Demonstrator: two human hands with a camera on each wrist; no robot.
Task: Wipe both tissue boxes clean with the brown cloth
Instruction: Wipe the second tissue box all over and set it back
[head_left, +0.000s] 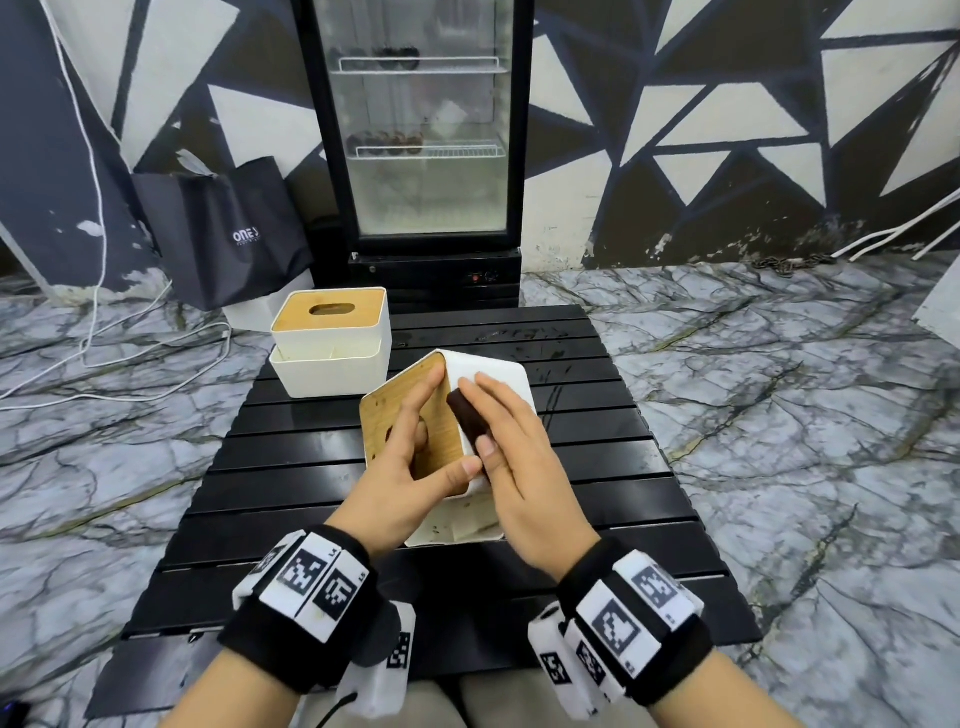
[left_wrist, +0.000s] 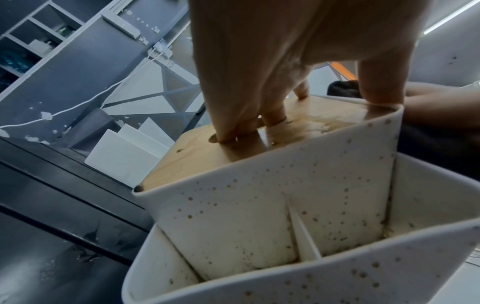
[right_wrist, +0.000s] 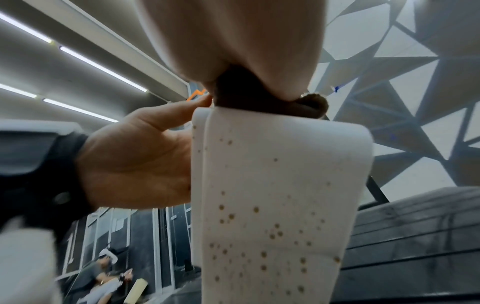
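Near tissue box (head_left: 491, 387): white plastic body, light wood lid with an oval slot; tipped on its side so the lid faces left; its lower end rests on the counter (head_left: 322, 457). Open side tray with a divider at the near end.
Soiling: brown specks scattered over the white walls and inside the tray, clear in both wrist views (left_wrist: 259, 216) (right_wrist: 272, 205).
Brown cloth (head_left: 467, 418): small dark wad, lying on the upturned white side of the near tissue box, close to the lid edge.
Left hand (head_left: 415, 462): grips the near tissue box from the lid side; 2 or 3 fingers (left_wrist: 233, 131) tucked into the slot, index finger flat along the wood, thumb hooked over the near white rim.
Right hand (head_left: 519, 457): fingers long and fairly straight over the brown cloth, thumb at its side, pressing it against the white wall; in the right wrist view the cloth (right_wrist: 262, 100) bulges out from under the palm.
Far tissue box (head_left: 332, 338): same make, upright on the far left corner of the counter, lid level, well apart from both hands.
Counter: black, slatted, low.
Behind: glass-door fridge (head_left: 423, 124); dark paper bag (head_left: 223, 234) on the marble-pattern floor.
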